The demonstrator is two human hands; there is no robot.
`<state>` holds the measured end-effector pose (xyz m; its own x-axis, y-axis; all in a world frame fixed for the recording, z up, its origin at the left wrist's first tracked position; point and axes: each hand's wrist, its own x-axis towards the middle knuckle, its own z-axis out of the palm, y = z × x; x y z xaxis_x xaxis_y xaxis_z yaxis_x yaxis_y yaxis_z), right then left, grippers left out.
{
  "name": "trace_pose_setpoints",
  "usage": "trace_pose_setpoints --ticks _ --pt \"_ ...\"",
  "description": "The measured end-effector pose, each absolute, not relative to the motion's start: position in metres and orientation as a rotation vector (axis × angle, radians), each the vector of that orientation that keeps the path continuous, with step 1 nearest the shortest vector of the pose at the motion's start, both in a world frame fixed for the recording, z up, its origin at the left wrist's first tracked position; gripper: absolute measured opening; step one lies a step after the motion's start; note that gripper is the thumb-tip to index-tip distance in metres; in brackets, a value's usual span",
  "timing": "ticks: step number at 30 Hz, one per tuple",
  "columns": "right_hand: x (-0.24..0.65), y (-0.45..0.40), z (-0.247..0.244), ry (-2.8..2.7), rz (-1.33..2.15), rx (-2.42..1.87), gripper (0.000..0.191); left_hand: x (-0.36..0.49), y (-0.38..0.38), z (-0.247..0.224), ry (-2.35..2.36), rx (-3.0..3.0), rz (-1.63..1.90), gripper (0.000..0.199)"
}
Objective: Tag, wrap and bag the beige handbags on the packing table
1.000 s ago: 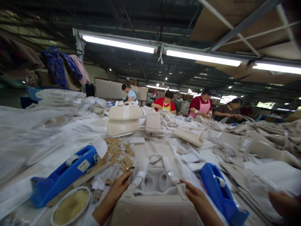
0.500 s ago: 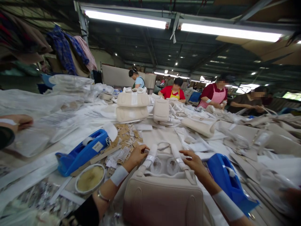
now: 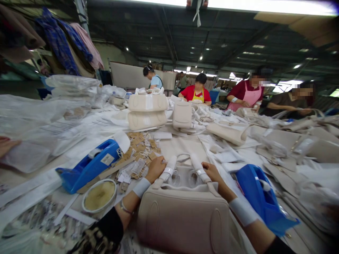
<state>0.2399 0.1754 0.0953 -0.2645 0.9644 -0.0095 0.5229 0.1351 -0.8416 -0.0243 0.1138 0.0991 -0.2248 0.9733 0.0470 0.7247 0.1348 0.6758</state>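
Observation:
A beige handbag (image 3: 182, 218) stands in front of me, its top open and its two upright handles wrapped in white. Beside the left handle (image 3: 170, 166), my left hand (image 3: 155, 168) is closed at the bag's far left upper part, its fingers curled in. On the other side my right hand (image 3: 213, 175) has its fingers bent behind the right handle (image 3: 198, 166), closed at the bag's far right upper part. The fingertips are partly hidden, so the exact spot they grip is unclear. Clear plastic wrap shows between the handles.
Blue tape dispensers flank the bag, one left (image 3: 90, 165) and one right (image 3: 262, 197). A round tub of yellowish paste (image 3: 99, 195) sits near brown tags (image 3: 141, 146). Stacked beige bags (image 3: 147, 111) stand behind. Several co-workers are across the table; another person's hand (image 3: 7, 145) is at far left.
Both my hands have gone from loosely stretched fingers to curled fingers close against the bag near its handles. The view has tilted down slightly. The other person's hand at left has moved outward.

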Motion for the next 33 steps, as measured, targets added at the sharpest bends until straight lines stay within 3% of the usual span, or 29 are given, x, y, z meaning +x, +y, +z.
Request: trace_pose_setpoints --ticks 5,8,11,14,17,24,33 --pt "0.248 0.18 0.097 -1.917 0.886 -1.517 0.009 -0.027 0.116 0.099 2.005 1.634 0.792 0.015" --pt "0.254 0.166 0.126 -1.919 0.677 -1.508 0.022 -0.029 0.118 0.099 1.999 1.598 0.829 0.007" --pt "0.242 0.131 0.165 -2.081 0.559 -1.269 0.027 -0.028 0.118 0.1 1.999 1.556 0.871 0.007" --pt "0.216 0.088 0.186 -2.461 0.671 -0.889 0.027 -0.027 0.11 0.108 1.985 1.539 0.935 0.011" --pt "0.198 0.059 0.181 -2.689 0.675 -0.683 0.026 -0.037 0.084 0.122 1.916 1.552 1.039 0.019" --pt "0.196 0.05 0.163 -2.654 0.196 -0.501 0.025 -0.073 0.006 0.128 1.234 1.427 1.054 0.023" --pt "0.19 0.044 0.169 -2.703 0.015 -0.349 0.033 -0.068 0.012 0.117 1.061 1.423 1.162 0.018"
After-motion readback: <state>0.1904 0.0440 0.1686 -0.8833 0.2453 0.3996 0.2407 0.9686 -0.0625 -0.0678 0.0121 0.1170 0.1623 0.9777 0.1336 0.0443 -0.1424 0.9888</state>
